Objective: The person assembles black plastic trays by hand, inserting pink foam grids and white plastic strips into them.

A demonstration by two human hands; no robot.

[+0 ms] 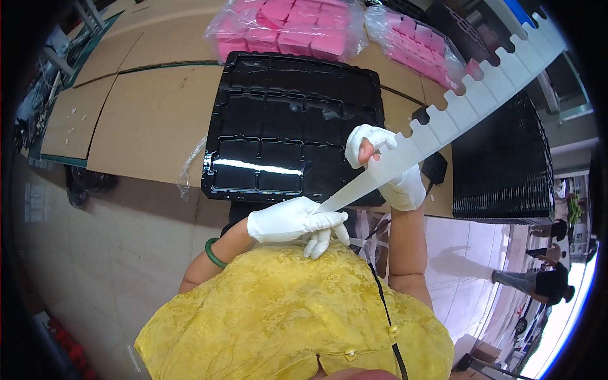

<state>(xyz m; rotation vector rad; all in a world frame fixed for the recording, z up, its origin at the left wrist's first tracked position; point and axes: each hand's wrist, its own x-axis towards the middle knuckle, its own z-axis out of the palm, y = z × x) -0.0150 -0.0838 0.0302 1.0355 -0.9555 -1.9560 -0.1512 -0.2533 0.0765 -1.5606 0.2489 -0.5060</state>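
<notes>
We hold a long white notched strip (pixel 443 120) between both gloved hands, and the work in hand looks like handling this strip over the black tray (pixel 291 126). To do it well, we judge that the near end should stay pinched firmly while the far hand only guides, so the strip does not bow or twist along its length; the notched edge faces up and away from us, and keeping it that way should make it easier to line up with anything it has to meet.

Our left hand (pixel 294 221) sits low, just in front of our yellow shirt (pixel 285 316), wrist bent inward, thumb and forefinger pressed together on the narrow tip of the strip, the remaining fingers hanging loosely below. A green bangle (pixel 214 253) rings that wrist.

Our right hand (pixel 386 168) is higher and further out along the strip, forearm rising almost straight from the lower edge. Its fingers curl over the upper edge of the strip and the palm lies behind it, so it is closed around the strip; one fingertip shows bare through the glove.

Beyond the right-hand grip the strip runs up and to the right, free in the air, over the brown cardboard-covered table (pixel 152 120). The tray lies just beyond both grips. Further off are bags of pink blocks (pixel 291 28), and to the right of the grip a stack of black trays (pixel 500 164).
</notes>
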